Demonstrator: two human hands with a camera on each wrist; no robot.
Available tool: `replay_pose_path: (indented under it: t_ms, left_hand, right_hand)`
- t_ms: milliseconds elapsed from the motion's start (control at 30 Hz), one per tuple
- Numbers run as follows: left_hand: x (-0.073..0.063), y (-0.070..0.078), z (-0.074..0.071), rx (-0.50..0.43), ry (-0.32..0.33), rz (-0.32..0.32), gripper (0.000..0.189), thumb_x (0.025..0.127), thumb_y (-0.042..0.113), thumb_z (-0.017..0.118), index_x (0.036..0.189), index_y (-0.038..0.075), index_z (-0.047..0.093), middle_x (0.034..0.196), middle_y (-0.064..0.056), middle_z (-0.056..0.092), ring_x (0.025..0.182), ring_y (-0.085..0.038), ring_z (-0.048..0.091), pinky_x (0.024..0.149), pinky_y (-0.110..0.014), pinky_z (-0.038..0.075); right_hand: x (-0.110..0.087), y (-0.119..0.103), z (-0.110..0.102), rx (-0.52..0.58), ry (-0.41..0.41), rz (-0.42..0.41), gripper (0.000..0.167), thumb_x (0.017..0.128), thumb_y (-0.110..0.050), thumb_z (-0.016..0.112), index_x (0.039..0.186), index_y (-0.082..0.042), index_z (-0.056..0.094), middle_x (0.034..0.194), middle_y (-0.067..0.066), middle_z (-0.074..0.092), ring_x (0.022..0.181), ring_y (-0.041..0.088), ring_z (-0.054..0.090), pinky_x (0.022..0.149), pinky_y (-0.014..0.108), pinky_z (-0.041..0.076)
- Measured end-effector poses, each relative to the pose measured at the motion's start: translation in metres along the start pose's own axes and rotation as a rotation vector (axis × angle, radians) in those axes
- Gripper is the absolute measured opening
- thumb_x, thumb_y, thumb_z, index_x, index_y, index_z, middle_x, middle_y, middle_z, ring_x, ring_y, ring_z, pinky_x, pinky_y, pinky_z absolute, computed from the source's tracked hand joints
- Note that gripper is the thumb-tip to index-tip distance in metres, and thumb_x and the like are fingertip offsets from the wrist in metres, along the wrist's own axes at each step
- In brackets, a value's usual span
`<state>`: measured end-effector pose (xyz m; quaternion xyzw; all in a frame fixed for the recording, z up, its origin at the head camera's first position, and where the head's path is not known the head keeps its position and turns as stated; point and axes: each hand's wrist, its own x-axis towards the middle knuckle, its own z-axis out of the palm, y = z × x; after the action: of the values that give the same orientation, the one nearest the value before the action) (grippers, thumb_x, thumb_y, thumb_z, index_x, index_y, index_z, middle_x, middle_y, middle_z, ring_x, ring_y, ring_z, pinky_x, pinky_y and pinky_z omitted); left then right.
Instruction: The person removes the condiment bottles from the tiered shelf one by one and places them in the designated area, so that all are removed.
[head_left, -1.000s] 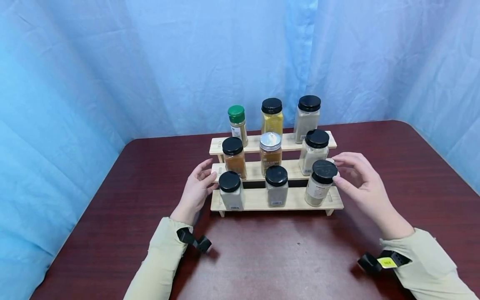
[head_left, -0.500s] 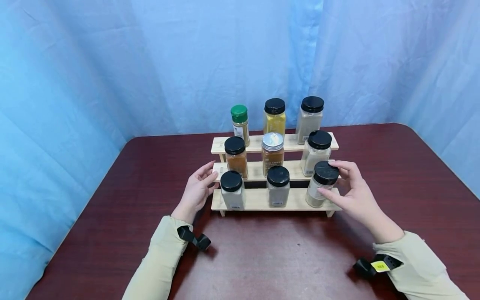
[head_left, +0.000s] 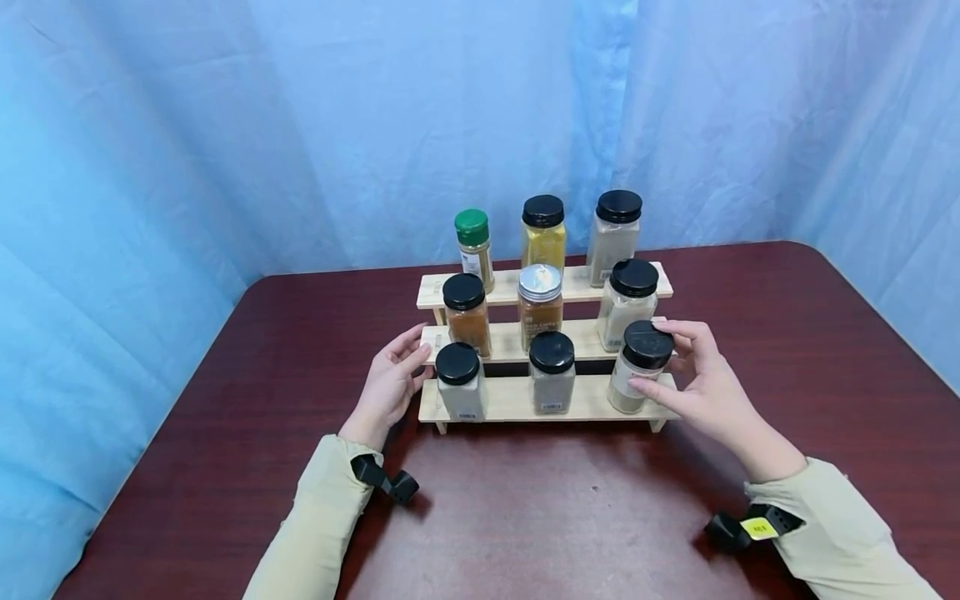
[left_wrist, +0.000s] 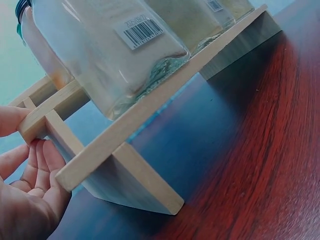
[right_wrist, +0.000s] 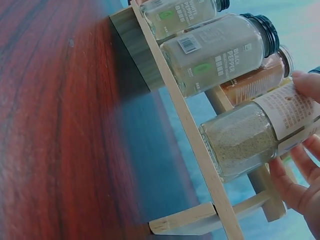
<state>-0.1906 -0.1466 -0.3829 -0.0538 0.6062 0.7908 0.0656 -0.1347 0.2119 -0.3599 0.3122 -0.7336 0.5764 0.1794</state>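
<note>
A three-step wooden spice rack (head_left: 506, 402) holds several jars. My left hand (head_left: 386, 385) grips the left end of its middle shelf, thumb on top and fingers curled beneath, as the left wrist view shows. My right hand (head_left: 708, 385) holds a round glass spice jar (right_wrist: 240, 142) with a black lid, at the right end of the bottom shelf. The thumb lies across its white label and the fingers wrap behind it. Speckled beige powder fills its lower part. The jar's base sits at the shelf board, slightly tilted in the head view.
Beside it on the bottom shelf stand a black pepper jar (right_wrist: 215, 55) and a white pepper jar (right_wrist: 175, 17). Orange-brown jars (head_left: 469, 325), a yellow jar (head_left: 544, 244) and a green-capped jar (head_left: 474, 250) stand higher up. Blue curtains (head_left: 450, 100) surround the dark red table (head_left: 525, 517).
My right hand has moved left onto the front right jar; its thumb and fingers have closed round it. My left hand keeps its place on the rack.
</note>
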Motion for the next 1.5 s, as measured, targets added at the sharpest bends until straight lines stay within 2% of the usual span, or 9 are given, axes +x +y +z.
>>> replay_pose_path:
  t_ms: [267, 633, 767, 1100, 1300, 1500]
  left_hand:
    - [0.000, 0.000, 0.002, 0.008, -0.004, 0.000, 0.048, 0.097, 0.004, 0.050, 0.144, 0.004, 0.038, 0.092, 0.005, 0.050, 0.073, -0.002, 0.056, 0.065, -0.017, 0.050]
    - [0.000, -0.002, 0.000, 0.047, 0.002, -0.013, 0.049, 0.098, 0.005, 0.049, 0.145, 0.006, 0.036, 0.094, 0.004, 0.049, 0.075, -0.002, 0.054, 0.068, -0.017, 0.050]
    - [0.000, 0.000, 0.001, 0.044, -0.007, -0.003, 0.049, 0.097, 0.005, 0.050, 0.145, 0.007, 0.037, 0.094, 0.004, 0.049, 0.075, -0.002, 0.054, 0.068, -0.017, 0.050]
    - [0.002, 0.004, 0.004, 0.023, -0.015, -0.001, 0.048, 0.098, 0.005, 0.048, 0.145, 0.007, 0.038, 0.094, 0.004, 0.050, 0.074, -0.001, 0.055, 0.066, -0.016, 0.050]
    - [0.002, 0.002, 0.004, 0.021, -0.008, -0.001, 0.049, 0.098, 0.005, 0.048, 0.145, 0.006, 0.037, 0.094, 0.004, 0.048, 0.074, -0.001, 0.054, 0.066, -0.017, 0.049]
    - [0.000, -0.001, 0.001, 0.022, 0.008, -0.009, 0.049, 0.098, 0.005, 0.048, 0.145, 0.006, 0.037, 0.094, 0.004, 0.048, 0.074, -0.002, 0.054, 0.066, -0.017, 0.049]
  right_hand:
    - [0.000, -0.006, -0.006, -0.204, -0.035, 0.037, 0.083, 0.057, 0.031, 0.069, 0.126, 0.007, 0.032, 0.116, -0.021, 0.053, 0.088, -0.006, 0.061, 0.076, 0.010, 0.050]
    - [-0.003, -0.007, -0.006, -0.281, -0.018, 0.056, 0.082, 0.058, 0.025, 0.074, 0.128, 0.006, 0.037, 0.117, -0.025, 0.052, 0.087, -0.008, 0.060, 0.075, 0.009, 0.049]
    - [-0.002, -0.008, -0.007, -0.321, 0.005, 0.045, 0.082, 0.058, 0.021, 0.077, 0.129, 0.005, 0.040, 0.114, -0.027, 0.054, 0.084, -0.007, 0.061, 0.070, 0.010, 0.050]
    - [0.001, -0.013, -0.009, -0.319, 0.026, 0.074, 0.078, 0.059, 0.020, 0.077, 0.128, 0.003, 0.045, 0.111, -0.028, 0.056, 0.081, -0.008, 0.061, 0.067, 0.012, 0.052]
    - [0.003, -0.013, -0.010, -0.342, 0.031, 0.055, 0.078, 0.057, 0.021, 0.077, 0.127, 0.003, 0.048, 0.110, -0.028, 0.056, 0.082, -0.009, 0.061, 0.068, 0.010, 0.051]
    - [0.001, -0.014, -0.012, -0.329, 0.049, 0.076, 0.078, 0.058, 0.025, 0.074, 0.127, 0.004, 0.046, 0.107, -0.028, 0.057, 0.080, -0.009, 0.061, 0.068, 0.010, 0.052]
